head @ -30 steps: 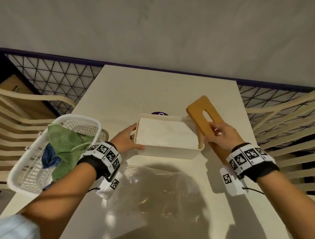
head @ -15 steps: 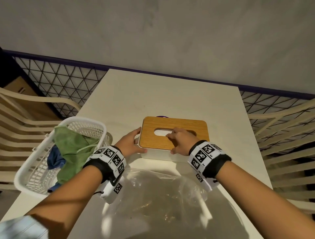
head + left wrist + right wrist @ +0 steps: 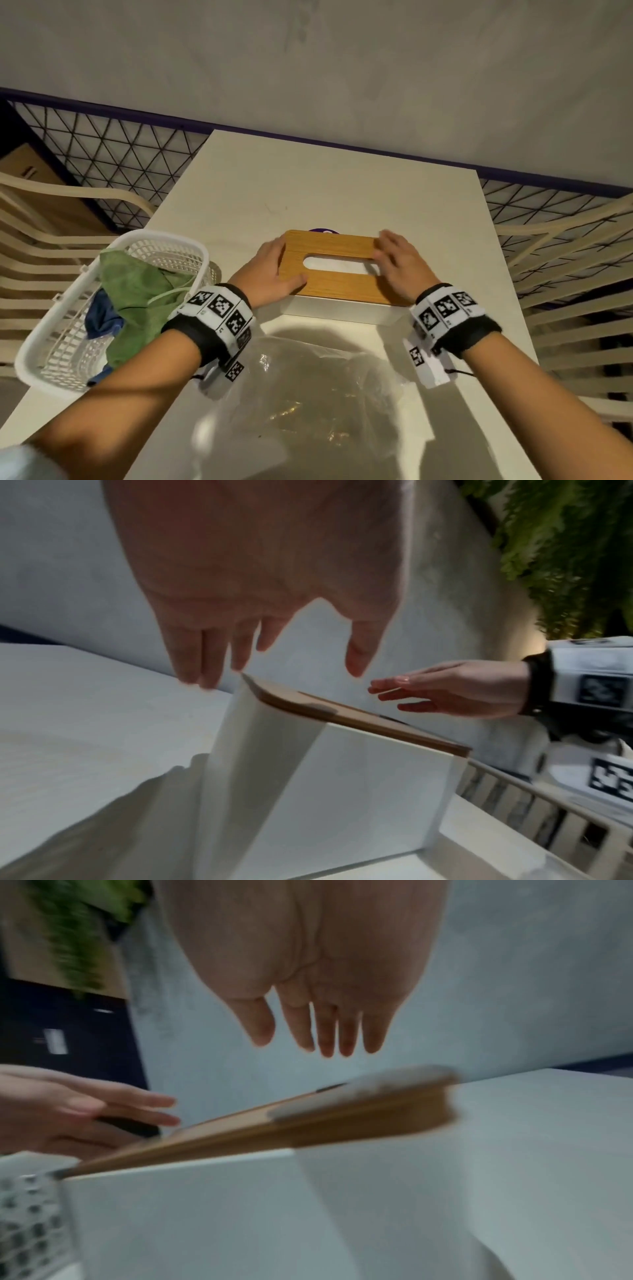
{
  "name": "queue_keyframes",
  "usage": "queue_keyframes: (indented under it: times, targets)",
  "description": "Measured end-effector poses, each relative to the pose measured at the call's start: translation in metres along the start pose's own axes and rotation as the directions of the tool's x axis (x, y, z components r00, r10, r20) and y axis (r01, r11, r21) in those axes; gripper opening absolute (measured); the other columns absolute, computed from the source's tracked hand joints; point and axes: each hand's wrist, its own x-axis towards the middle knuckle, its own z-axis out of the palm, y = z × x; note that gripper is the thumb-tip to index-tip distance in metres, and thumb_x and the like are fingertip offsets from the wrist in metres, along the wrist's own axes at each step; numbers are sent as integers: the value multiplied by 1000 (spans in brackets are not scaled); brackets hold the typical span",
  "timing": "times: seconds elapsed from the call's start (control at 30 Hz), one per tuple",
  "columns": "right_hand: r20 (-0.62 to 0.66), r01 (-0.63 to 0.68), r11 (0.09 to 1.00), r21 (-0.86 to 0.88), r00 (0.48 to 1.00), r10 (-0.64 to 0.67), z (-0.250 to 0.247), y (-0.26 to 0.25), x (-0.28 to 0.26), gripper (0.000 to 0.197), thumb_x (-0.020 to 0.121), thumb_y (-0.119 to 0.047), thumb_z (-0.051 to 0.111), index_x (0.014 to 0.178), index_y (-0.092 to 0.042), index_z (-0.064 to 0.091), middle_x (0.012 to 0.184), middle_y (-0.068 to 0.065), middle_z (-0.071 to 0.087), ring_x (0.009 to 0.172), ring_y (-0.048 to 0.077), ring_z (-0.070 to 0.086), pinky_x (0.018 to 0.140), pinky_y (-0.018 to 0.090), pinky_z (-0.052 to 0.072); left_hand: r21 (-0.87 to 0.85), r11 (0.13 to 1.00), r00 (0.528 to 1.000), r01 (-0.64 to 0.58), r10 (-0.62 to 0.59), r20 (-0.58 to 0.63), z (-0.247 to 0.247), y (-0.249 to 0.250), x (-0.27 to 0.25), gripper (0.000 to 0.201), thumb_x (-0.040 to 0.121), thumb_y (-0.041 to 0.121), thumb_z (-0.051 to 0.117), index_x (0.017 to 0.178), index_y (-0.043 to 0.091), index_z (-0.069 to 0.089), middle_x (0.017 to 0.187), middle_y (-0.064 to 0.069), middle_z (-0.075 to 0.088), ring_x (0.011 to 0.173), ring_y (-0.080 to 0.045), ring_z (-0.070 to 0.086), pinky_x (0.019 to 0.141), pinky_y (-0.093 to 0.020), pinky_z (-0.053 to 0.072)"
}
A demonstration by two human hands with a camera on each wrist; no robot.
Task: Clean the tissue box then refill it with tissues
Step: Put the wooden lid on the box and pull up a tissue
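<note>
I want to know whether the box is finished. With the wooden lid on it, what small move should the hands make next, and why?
Probably press the wooden lid down evenly. The left hand and right hand hover open at its two ends, and the wrist views cannot confirm it sits flush on the white box.

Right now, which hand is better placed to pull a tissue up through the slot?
Probably the right hand: its open fingers lie beside the slot in the wooden lid. The left hand sits at the lid's left edge.
</note>
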Motion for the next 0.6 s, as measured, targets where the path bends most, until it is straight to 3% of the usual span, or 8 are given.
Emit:
queue_keyframes:
  times: [0.1, 0.23, 0.47, 0.6]
  targets:
    - [-8, -95, 990, -106, 995, 95, -3, 28, 7, 53, 100, -29, 22, 147, -10, 7, 158, 5, -1, 145, 20, 0, 117, 32, 1, 230, 973, 999, -36, 41, -16, 9, 12, 13, 93, 83, 54, 51, 148, 11, 1, 159, -7, -2, 147, -21, 1, 119, -35, 6]
    - [18, -75, 993, -88, 997, 77, 8, 41, 16, 51, 100, -29, 17, 147, -13, 4, 158, 3, -2, 145, 19, -1, 116, 34, -1, 360, 933, 993, -21, -22, 114, 23, 14, 29, 108, 78, 68, 44, 146, 6, -13, 156, -8, -21, 145, -21, -18, 119, -38, -6]
    - [-14, -103, 994, -39, 995, 103, 19, 51, 19, 49, 100, -33, 14, 147, -22, 7, 158, -5, 5, 144, 14, 10, 117, 37, 6, 369, 929, 996, -31, 0, 84, 32, 10, 34, 116, 72, 73, 47, 146, 4, -11, 157, -9, -17, 145, -20, -18, 116, -36, -10]
    - [-91, -93, 995, 26, 991, 95, 25, 52, 18, 47, 99, -31, 17, 146, -24, 12, 157, -6, 10, 141, 14, 21, 117, 39, 18, 398, 916, 998, -56, 43, 41, 39, 5, 36, 119, 70, 71, 52, 145, -2, -5, 158, -13, -10, 146, -24, -12, 117, -41, -4]
